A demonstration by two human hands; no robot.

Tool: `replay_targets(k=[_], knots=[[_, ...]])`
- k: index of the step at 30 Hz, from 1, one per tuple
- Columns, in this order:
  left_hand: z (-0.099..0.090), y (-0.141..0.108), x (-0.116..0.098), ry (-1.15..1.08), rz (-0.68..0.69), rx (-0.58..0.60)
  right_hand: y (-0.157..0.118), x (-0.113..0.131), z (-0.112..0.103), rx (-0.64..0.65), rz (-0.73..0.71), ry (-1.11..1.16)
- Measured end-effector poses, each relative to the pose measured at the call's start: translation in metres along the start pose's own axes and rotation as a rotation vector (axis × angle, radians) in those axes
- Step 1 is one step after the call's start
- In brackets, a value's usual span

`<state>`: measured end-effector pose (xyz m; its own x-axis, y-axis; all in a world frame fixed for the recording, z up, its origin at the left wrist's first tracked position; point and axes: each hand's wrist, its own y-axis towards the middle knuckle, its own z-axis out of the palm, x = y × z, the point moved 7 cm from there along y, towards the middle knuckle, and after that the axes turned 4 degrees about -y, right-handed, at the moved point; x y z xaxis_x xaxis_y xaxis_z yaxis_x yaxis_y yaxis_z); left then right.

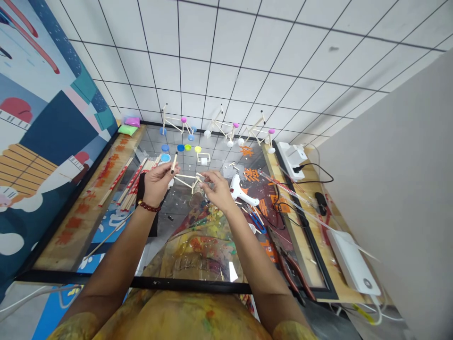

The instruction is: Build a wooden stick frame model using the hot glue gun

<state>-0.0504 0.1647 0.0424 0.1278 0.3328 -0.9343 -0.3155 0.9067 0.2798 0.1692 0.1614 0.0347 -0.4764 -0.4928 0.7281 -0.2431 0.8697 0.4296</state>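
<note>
While the left hand (157,185) pinches an upright black-tipped stick (173,163), the right hand (217,190) closes on the end of a wooden stick frame (186,180) held between them. A white glue gun (242,191) lies just right of the right hand; the black tabletop edge (141,283) runs well back, toward the person.

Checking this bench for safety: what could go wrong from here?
The right hand pinches a thin wooden stick frame, which could snap or come apart. The white glue gun lies close by, so that hand might brush its nozzle if it is hot. A black cable beside it could catch an arm.
</note>
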Motion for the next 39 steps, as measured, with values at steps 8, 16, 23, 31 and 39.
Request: replay_targets(k=[8,16,23,31,39], knots=[[0.003,-0.007,0.009,-0.024,0.048,-0.146,-0.002,0.001,0.0,0.026,-0.02,-0.016],[0.001,-0.006,0.009,-0.013,0.058,-0.139,-0.002,0.002,0.001,0.045,-0.031,-0.008],[0.0,-0.005,0.011,-0.04,0.071,-0.117,-0.003,0.0,0.003,0.043,-0.017,-0.002],[0.003,-0.007,0.006,-0.044,0.08,-0.111,-0.003,-0.001,0.001,0.023,-0.02,-0.028],[0.002,-0.005,0.007,-0.086,0.097,-0.101,0.0,0.004,-0.005,-0.007,-0.006,-0.063]])
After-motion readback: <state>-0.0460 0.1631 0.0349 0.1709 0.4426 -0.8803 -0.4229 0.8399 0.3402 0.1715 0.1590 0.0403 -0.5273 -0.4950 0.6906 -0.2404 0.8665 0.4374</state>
